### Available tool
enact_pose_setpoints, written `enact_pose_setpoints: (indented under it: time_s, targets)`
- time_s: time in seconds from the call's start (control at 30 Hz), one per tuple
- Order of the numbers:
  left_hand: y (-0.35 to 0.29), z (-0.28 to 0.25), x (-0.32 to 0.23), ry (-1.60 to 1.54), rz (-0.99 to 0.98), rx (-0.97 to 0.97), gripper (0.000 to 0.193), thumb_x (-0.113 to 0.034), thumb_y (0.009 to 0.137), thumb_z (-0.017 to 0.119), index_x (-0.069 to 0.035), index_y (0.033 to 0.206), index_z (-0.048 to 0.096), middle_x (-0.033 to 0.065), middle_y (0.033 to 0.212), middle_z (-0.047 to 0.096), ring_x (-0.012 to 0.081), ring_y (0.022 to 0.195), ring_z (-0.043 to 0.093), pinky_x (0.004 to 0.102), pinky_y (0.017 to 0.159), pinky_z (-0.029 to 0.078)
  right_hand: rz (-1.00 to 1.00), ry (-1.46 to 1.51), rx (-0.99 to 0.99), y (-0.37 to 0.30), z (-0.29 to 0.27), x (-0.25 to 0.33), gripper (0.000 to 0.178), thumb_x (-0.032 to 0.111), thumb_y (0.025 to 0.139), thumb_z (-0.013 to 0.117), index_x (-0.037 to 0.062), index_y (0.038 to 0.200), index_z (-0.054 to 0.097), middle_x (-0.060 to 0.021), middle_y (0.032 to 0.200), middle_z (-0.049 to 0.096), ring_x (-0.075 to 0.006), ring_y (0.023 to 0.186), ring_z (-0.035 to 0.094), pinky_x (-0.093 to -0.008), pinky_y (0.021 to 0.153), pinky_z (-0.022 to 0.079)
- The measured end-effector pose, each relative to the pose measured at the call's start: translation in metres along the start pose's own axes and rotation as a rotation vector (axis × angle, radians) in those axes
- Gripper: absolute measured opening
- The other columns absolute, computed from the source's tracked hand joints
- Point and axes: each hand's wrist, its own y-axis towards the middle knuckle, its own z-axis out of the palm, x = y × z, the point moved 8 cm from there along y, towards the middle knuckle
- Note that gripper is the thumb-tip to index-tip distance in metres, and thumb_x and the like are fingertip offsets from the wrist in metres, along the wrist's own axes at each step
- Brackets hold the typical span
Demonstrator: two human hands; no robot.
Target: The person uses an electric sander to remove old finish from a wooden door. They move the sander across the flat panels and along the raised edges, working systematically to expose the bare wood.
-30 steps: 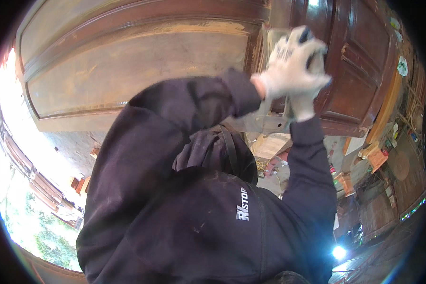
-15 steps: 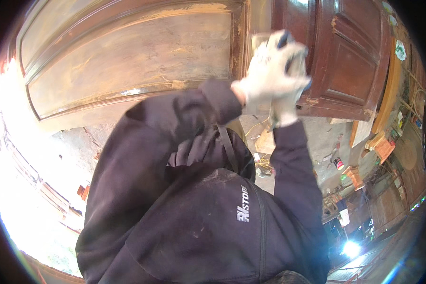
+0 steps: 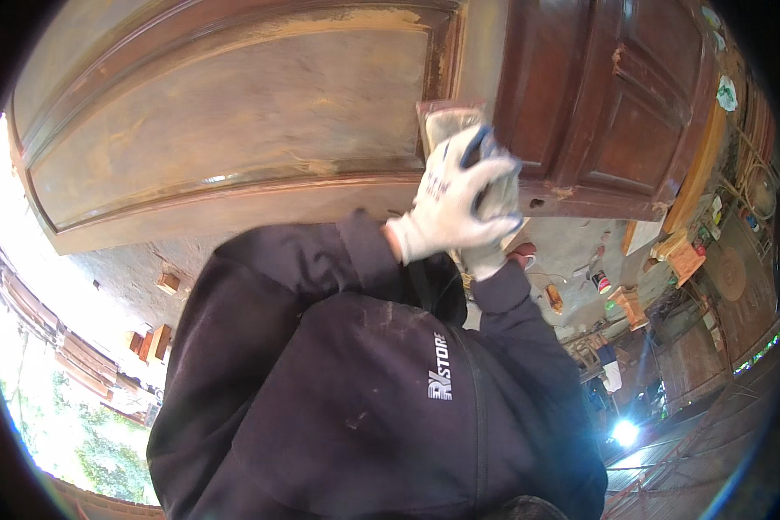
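Note:
Both my hands wear white work gloves with blue on the fingers. My left hand (image 3: 451, 204) is closed over a block-like tool that looks like a sander (image 3: 449, 118); its flat reddish-brown base shows past the knuckles. Underneath, my right hand (image 3: 484, 260) reaches up to the same tool and seems to grip it, though the left hand hides most of its fingers. The tool is over the lower right corner of a large wooden door panel (image 3: 260, 104). That panel has patchy bare and brown wood with a darker moulding frame.
To the right stands a dark reddish-brown panelled door (image 3: 637, 130), with a wooden plank (image 3: 698, 178) along its far side. Carved wood pieces (image 3: 685, 263) and a small can (image 3: 601, 282) lie on the grey floor. Small wood blocks (image 3: 152, 344) sit at the left. A bright lamp (image 3: 624, 432) shines at the lower right.
Both hands and the tool have come down and slightly left, closer to my body. They were higher, near the edge of the darker door. The grip looks much the same.

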Motion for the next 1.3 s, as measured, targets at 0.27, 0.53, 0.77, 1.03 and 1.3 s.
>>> enact_pose_setpoints:
  time_s: [0.27,0.53,0.77,1.03,1.3]
  targets:
    - [0.162,-0.044,-0.006,0.098,0.119,-0.143,0.065,-0.048,0.075,0.077,-0.012,0.127,0.063,0.0261,0.139,0.052,0.0459,0.126,0.054,0.0522,0.104,0.047,-0.256,-0.067,-0.168,0.176,0.017,-0.015,0.056,0.016,0.077,0.080,0.0012,0.125,0.055,-0.0223,0.109,0.066,-0.0422,0.099,0.065,-0.0486,0.086,0.050]
    - [0.127,-0.017,-0.014,0.075,0.250,-0.140,0.067,-0.050,0.074,0.078,-0.014,0.129,0.063,0.0233,0.137,0.053,0.0433,0.126,0.054,0.0497,0.105,0.047,-0.120,-0.250,-0.160,0.134,0.005,-0.024,0.043,0.020,0.082,0.076,0.0066,0.117,0.058,-0.0183,0.106,0.066,-0.0342,0.101,0.065,-0.0455,0.080,0.052]
    - [-0.048,0.019,-0.012,0.128,-0.093,-0.006,0.069,-0.044,0.070,0.085,-0.019,0.130,0.063,0.0317,0.144,0.045,0.0518,0.135,0.042,0.0567,0.112,0.038,0.201,0.317,-0.113,-0.037,-0.005,-0.009,0.036,0.017,0.089,0.070,0.0051,0.121,0.058,-0.0157,0.111,0.066,-0.0328,0.105,0.066,-0.0438,0.088,0.052]
    - [-0.043,0.054,-0.027,0.038,-0.057,0.112,0.070,-0.041,0.070,0.086,-0.015,0.131,0.062,0.0309,0.145,0.044,0.0487,0.135,0.043,0.0531,0.112,0.037,0.185,0.148,0.072,-0.037,-0.014,-0.008,0.037,0.016,0.088,0.071,0.0049,0.121,0.058,-0.0157,0.111,0.066,-0.0327,0.105,0.066,-0.0435,0.088,0.052]
    - [0.132,-0.008,-0.007,-0.009,0.009,-0.030,0.070,-0.053,0.072,0.081,-0.017,0.129,0.062,0.0251,0.140,0.046,0.0446,0.133,0.046,0.0524,0.109,0.040,-0.104,-0.016,0.025,0.148,0.017,-0.029,0.037,0.015,0.087,0.072,0.0046,0.121,0.058,-0.0158,0.111,0.066,-0.0326,0.105,0.066,-0.0433,0.088,0.052]
